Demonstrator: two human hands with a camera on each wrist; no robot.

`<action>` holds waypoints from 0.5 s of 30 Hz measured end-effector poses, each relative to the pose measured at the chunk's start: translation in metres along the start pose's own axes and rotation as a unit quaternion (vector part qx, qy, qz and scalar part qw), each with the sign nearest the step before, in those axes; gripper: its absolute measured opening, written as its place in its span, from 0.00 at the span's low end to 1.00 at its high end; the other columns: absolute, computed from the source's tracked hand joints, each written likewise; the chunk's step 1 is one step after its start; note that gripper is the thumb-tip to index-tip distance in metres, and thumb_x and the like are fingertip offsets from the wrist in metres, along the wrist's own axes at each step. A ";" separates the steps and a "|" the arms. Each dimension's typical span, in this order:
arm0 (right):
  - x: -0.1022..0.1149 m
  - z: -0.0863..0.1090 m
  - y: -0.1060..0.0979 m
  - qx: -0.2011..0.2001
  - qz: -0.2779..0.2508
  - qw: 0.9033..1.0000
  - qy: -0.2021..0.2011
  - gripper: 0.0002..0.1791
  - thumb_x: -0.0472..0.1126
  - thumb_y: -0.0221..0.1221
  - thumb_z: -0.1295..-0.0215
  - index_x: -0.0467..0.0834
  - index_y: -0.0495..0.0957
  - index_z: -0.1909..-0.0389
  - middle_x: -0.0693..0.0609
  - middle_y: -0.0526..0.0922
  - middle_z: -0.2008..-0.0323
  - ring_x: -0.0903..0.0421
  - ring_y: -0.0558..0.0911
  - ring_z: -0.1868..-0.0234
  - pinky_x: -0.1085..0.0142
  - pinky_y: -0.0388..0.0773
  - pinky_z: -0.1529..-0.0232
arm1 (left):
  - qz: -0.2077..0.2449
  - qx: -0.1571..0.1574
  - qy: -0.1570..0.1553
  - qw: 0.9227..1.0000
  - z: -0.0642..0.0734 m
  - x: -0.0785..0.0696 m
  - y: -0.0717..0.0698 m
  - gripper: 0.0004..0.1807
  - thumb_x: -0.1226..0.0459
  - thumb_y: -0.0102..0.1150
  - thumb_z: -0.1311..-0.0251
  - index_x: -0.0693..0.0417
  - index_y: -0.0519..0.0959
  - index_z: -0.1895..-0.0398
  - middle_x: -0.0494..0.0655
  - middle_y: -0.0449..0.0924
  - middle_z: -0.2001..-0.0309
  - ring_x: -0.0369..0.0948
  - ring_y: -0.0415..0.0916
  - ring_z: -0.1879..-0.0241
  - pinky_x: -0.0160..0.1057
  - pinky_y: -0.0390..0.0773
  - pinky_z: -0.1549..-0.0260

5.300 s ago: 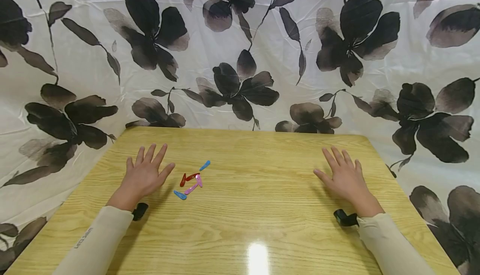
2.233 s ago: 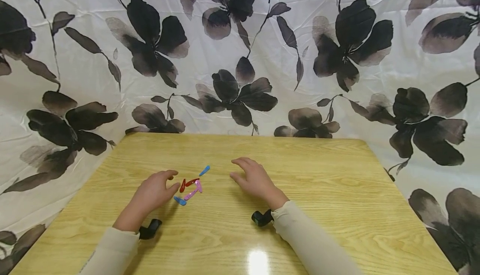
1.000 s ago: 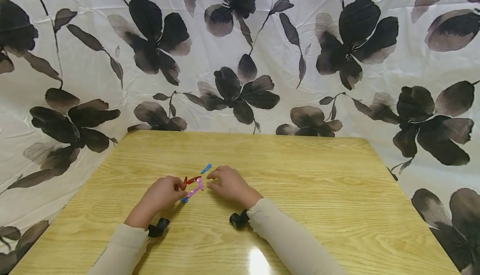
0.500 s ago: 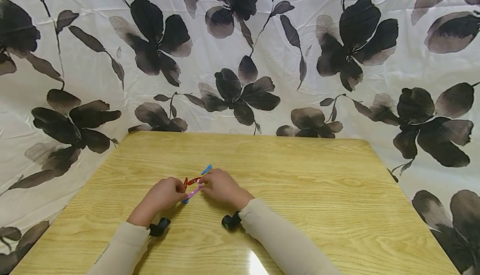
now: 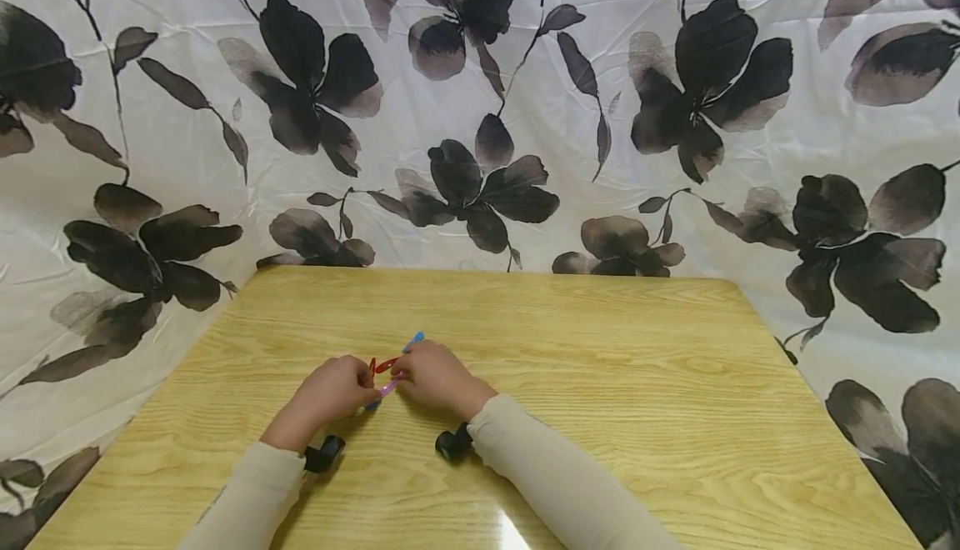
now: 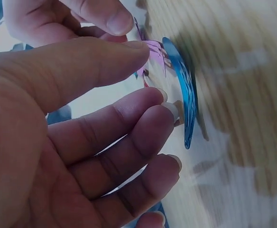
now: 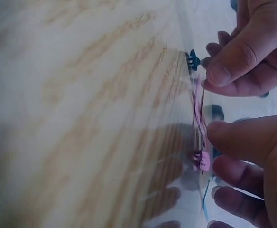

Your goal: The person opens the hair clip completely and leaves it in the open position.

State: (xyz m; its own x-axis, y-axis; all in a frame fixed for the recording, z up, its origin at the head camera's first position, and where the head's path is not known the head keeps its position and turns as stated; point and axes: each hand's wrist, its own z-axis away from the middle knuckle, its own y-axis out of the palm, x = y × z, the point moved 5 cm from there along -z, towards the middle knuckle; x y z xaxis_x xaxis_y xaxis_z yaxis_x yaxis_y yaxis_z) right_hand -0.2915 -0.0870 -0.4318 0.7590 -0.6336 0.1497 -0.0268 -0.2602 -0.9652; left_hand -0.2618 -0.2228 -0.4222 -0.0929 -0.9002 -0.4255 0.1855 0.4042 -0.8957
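Several small snap hair clips lie between the two hands on the wooden table. My left hand (image 5: 328, 392) reaches in from the left, with thumb and fingers apart over a blue hair clip (image 6: 186, 90); its thumb tip overlaps a pink hair clip (image 6: 156, 52) in the left wrist view. From the other side my right hand (image 5: 438, 379) reaches down to the pink clips, thumb and index finger parted around a pink clip's end (image 7: 204, 161). Beyond the fingertips lie two red hair clips, one slanted (image 5: 387, 364) and one steeper (image 5: 372, 365). The second pink clip is mostly hidden by my right hand.
Another blue hair clip (image 5: 416, 339) lies just behind my right hand. Black wrist cameras hang under the left wrist (image 5: 324, 454) and right wrist (image 5: 453, 445). The wood-grain table (image 5: 637, 383) reaches back to a floral curtain (image 5: 480, 100).
From wide apart on the table, both hands have come together at the clips. In the last second my right hand has moved left over a pink clip; the left has shifted slightly right.
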 end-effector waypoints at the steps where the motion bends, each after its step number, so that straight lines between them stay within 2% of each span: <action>1: 0.001 0.000 0.000 0.000 0.003 1.000 -0.001 0.07 0.46 0.60 0.34 0.54 0.86 0.60 0.62 0.82 0.65 0.64 0.76 0.63 0.71 0.73 0.56 | -0.001 0.001 0.000 1.000 0.000 -0.001 0.000 0.12 0.60 0.66 0.43 0.52 0.77 0.80 0.42 0.73 0.82 0.39 0.66 0.82 0.36 0.64 0.81; 8: 0.002 -0.004 0.002 0.006 0.025 1.000 -0.004 0.07 0.47 0.60 0.33 0.55 0.87 0.64 0.61 0.81 0.68 0.64 0.76 0.64 0.71 0.72 0.60 | -0.015 0.011 -0.008 1.000 0.000 -0.006 0.000 0.12 0.60 0.67 0.44 0.52 0.77 0.81 0.43 0.74 0.82 0.39 0.67 0.81 0.36 0.65 0.80; 15: 0.002 -0.006 0.004 0.015 0.032 0.999 0.011 0.06 0.49 0.61 0.35 0.55 0.87 0.65 0.60 0.80 0.69 0.63 0.76 0.67 0.71 0.71 0.67 | -0.029 0.005 -0.011 1.000 -0.002 -0.006 0.002 0.12 0.61 0.67 0.44 0.52 0.76 0.81 0.43 0.73 0.81 0.39 0.67 0.81 0.36 0.65 0.79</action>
State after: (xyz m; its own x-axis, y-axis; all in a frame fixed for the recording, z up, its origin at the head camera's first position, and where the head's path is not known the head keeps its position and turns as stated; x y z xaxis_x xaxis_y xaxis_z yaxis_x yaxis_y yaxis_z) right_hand -0.2942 -0.0942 -0.4341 0.7418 -0.6644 0.0910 -0.0553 -0.1958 -0.9791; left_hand -0.2627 -0.2166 -0.4219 -0.0830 -0.9254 -0.3698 0.1899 0.3496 -0.9175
